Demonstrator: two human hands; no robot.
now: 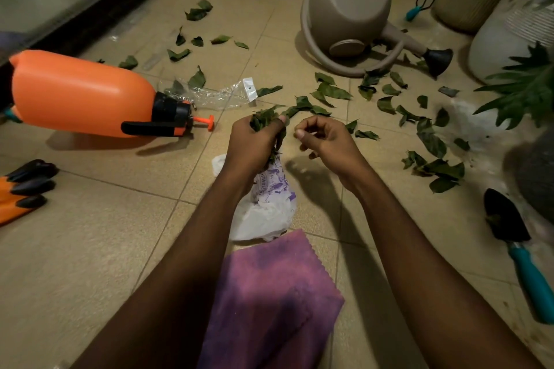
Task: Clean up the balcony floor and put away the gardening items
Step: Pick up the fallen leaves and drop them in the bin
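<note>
While the left hand (254,145) is clenched round a bunch of leaves (262,120), with the thumb pressed over the top, the fingers (311,129) of the right hand (328,142) are loosely curled just beside it, and nothing is seen held between them. A white plastic bag (263,216) is found under the left wrist, its near edge meeting a purple cloth (269,293) spread between the forearms. More loose leaves (332,91) are scattered beyond and to the right of the hands, as far as a tipped-over watering can (347,9) and the pale pots (506,33) at the right edge. An orange sprayer (81,93) is laid on its side to the left, its plunger tip pointed toward the left hand but apart from it, with a clear wrapper (215,94) just behind its cap. Orange-and-black gloves (24,186) are cut off by the left edge, and a teal-handled trowel (509,225) is laid near the right edge. Bare floor tile (90,249) is left open between the gloves and the left forearm, and between the right forearm and the trowel.
</note>
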